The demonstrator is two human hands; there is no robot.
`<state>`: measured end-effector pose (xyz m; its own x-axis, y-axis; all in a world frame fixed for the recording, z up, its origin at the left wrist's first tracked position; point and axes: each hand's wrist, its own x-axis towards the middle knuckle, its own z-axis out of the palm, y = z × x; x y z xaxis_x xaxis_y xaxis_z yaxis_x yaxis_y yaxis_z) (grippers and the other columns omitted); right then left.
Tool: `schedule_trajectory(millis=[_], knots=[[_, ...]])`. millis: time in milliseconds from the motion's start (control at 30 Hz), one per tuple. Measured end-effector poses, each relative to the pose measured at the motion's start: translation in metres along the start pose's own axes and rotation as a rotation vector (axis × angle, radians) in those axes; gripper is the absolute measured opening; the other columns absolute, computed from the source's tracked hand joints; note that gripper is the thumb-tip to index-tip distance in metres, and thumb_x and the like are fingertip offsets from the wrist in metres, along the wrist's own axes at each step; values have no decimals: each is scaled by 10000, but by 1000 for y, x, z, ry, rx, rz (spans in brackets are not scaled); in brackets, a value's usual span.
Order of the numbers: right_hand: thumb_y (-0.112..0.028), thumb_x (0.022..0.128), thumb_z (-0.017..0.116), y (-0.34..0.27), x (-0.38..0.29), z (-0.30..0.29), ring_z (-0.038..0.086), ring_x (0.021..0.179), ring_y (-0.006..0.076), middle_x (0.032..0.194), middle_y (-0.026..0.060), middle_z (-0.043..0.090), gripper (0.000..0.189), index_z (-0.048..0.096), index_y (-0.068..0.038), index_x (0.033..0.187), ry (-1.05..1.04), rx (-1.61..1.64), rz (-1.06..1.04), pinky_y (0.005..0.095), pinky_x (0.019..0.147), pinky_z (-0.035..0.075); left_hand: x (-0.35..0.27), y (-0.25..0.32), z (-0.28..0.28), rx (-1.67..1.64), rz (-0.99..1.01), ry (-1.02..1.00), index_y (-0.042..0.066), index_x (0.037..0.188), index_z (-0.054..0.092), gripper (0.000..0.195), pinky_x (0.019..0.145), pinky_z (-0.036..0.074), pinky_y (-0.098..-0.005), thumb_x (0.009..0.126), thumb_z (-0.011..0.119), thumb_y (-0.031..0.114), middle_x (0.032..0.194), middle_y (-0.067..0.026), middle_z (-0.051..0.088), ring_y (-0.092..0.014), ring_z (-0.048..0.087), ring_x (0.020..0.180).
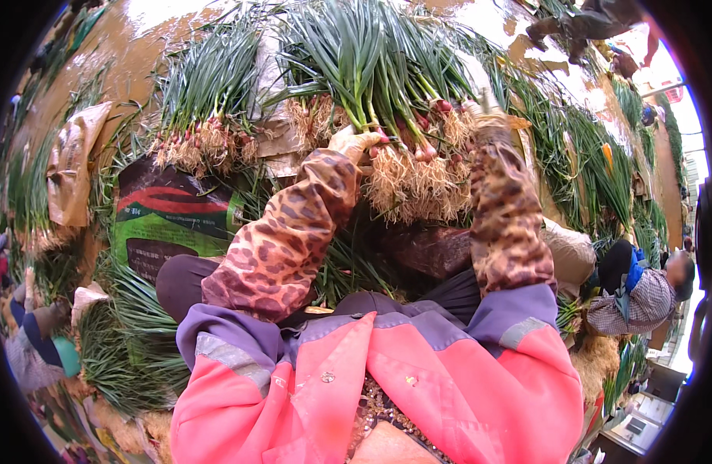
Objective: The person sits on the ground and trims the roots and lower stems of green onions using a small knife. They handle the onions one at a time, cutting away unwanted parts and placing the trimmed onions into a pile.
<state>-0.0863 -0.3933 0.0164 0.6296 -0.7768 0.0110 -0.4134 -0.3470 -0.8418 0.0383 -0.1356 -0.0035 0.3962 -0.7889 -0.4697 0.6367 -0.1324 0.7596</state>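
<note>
My left hand [354, 142] grips several spring onions [364, 110] just above their red bulbs, the thumb lying across the stems. Pale, tangled roots [417, 180] hang toward me from the bunch, and the long green leaves [350, 40] point away. At the right side of the same heap, my right hand [477, 78] reaches over the stems and leaves. It is pale and washed out by glare, so its fingers are hard to make out. Leopard-print sleeve covers are on both my forearms.
Another spring onion bundle [208, 110] lies to the left, beside a printed green-and-black sack [170, 217]. More onions [588, 156] spread along the right. One person [640, 296] sits at right, another [39, 348] at far left. Someone's legs [588, 29] show at upper right.
</note>
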Motion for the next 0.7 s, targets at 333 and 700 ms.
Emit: schedule_trajectory(millis=[333,700], knots=[[-468,737,608,-67,-71,102,462,1118,288,1186,124,502,624,400,-209,1265,-271,-764,-76,416,919,371,46,29,-5,768,260,-45,94,1029,569,328,652,518,-395,822,587,349,844,-94,597,-226,597,790],[-343,798,603,-22,-20,65,616,787,204,854,50,662,261,619,-191,1010,-104,-951,-137,331,717,488,117,19,49,654,-117,-149,27,1168,462,439,695,524,-440,862,538,331,1024,-234,552,-346,584,889]])
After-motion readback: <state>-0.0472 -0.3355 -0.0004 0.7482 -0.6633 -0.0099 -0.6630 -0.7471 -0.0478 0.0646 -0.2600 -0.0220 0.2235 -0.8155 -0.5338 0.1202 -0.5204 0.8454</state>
